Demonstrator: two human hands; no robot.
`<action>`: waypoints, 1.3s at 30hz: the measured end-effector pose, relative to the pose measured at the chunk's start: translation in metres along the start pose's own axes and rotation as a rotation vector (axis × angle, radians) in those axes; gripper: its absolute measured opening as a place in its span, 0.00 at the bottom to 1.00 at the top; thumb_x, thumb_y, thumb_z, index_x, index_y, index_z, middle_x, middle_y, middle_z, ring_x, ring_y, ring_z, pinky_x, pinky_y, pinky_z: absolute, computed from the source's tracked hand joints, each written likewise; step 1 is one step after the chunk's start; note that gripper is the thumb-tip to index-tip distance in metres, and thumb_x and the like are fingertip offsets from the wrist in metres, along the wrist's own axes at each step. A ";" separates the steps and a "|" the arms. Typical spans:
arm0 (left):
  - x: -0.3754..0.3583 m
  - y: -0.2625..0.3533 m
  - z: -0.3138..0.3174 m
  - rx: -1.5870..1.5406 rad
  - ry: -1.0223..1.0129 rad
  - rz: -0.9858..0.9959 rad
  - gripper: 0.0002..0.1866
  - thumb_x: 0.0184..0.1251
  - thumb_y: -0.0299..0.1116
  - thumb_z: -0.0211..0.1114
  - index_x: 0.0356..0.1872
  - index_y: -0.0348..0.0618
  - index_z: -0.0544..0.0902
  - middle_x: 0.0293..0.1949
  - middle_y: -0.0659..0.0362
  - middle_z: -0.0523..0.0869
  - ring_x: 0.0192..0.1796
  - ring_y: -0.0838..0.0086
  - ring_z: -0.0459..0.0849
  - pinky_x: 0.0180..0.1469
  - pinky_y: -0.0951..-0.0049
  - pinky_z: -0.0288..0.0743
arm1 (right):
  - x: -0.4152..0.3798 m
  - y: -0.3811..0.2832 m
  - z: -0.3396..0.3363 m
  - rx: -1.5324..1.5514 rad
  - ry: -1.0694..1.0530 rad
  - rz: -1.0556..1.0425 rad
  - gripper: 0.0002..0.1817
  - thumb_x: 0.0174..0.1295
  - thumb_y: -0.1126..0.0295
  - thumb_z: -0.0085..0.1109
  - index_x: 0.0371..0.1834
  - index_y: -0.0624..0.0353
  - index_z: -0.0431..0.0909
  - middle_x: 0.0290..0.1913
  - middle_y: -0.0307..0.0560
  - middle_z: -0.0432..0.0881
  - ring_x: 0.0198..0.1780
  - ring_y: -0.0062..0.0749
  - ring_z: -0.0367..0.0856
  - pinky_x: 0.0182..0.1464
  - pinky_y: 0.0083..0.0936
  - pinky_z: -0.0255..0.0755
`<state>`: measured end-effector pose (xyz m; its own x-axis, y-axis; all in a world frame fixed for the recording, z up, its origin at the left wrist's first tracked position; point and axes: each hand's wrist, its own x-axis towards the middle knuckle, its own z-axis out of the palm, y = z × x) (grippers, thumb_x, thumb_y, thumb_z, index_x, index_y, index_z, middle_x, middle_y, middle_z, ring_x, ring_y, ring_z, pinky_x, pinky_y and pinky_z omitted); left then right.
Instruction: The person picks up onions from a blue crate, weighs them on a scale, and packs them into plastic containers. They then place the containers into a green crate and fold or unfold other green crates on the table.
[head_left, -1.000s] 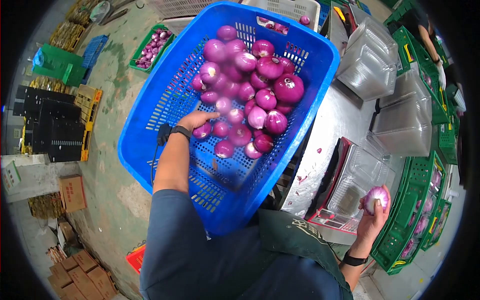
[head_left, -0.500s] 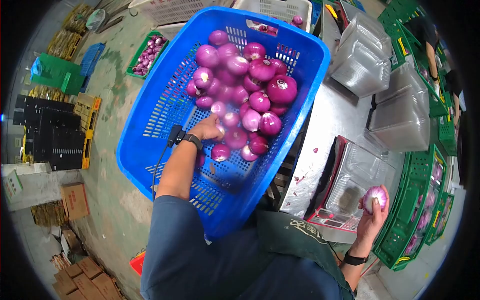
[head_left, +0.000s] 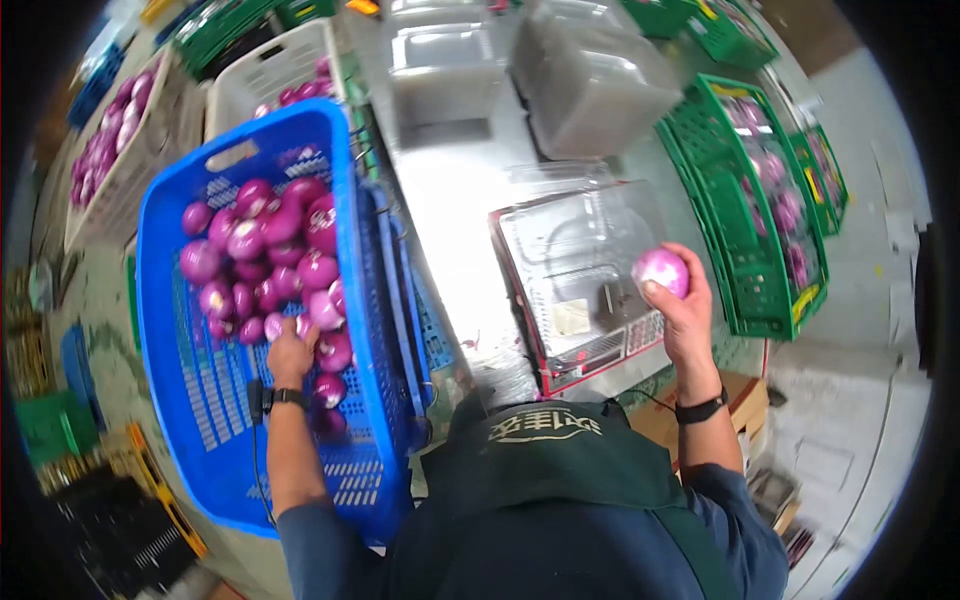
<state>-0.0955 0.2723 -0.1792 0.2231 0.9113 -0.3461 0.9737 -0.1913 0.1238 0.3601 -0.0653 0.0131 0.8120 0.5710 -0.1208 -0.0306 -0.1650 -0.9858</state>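
Observation:
My left hand [head_left: 290,357] is down inside the blue basket [head_left: 185,420], its fingers closed at a small red onion [head_left: 276,325] at the near edge of the pile. Peeled, shiny red onions [head_left: 247,240] fill the far part of the basket. My right hand [head_left: 689,318] holds another red onion [head_left: 660,272], with pale markings, above the right side of a red-edged scale [head_left: 572,372]. A clear plastic tray [head_left: 560,240] lies on the scale.
Stacks of clear plastic trays [head_left: 590,85] stand on the metal table [head_left: 430,190]. Green crates [head_left: 715,215] with packed onions are at right. White crates [head_left: 225,90] with onions stand behind and left of the basket. A cardboard box [head_left: 740,400] sits below the scale.
The view has turned to the right, so the basket appears further left and the scale more central. My right hand, still holding its onion, is now over the scale's edge; my left stays among the onions.

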 end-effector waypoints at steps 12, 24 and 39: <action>-0.037 -0.038 -0.120 -1.567 -0.118 0.010 0.24 0.79 0.59 0.55 0.54 0.49 0.81 0.39 0.59 0.87 0.37 0.73 0.86 0.37 0.70 0.83 | 0.003 0.014 -0.059 -0.111 -0.209 -0.178 0.43 0.47 0.73 0.80 0.69 0.61 0.70 0.61 0.44 0.77 0.62 0.31 0.78 0.68 0.30 0.71; -0.255 0.234 -0.168 -1.823 -0.344 0.267 0.34 0.76 0.59 0.60 0.69 0.42 0.73 0.54 0.43 0.85 0.36 0.56 0.90 0.27 0.65 0.87 | 0.031 0.018 -0.058 -0.625 -0.519 -0.784 0.35 0.45 0.68 0.75 0.61 0.56 0.76 0.55 0.51 0.83 0.56 0.49 0.83 0.57 0.42 0.72; -0.235 0.422 -0.031 -0.534 0.131 0.613 0.37 0.57 0.26 0.75 0.70 0.40 0.73 0.61 0.44 0.81 0.63 0.53 0.82 0.66 0.60 0.77 | 0.049 0.028 -0.101 -0.675 -0.708 -0.846 0.28 0.44 0.65 0.74 0.53 0.54 0.84 0.55 0.43 0.85 0.60 0.45 0.77 0.62 0.43 0.64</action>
<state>0.2615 -0.0117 -0.0164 0.6685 0.7429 0.0342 0.5203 -0.5001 0.6923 0.4578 -0.1232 -0.0086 -0.0559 0.9617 0.2685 0.8054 0.2024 -0.5572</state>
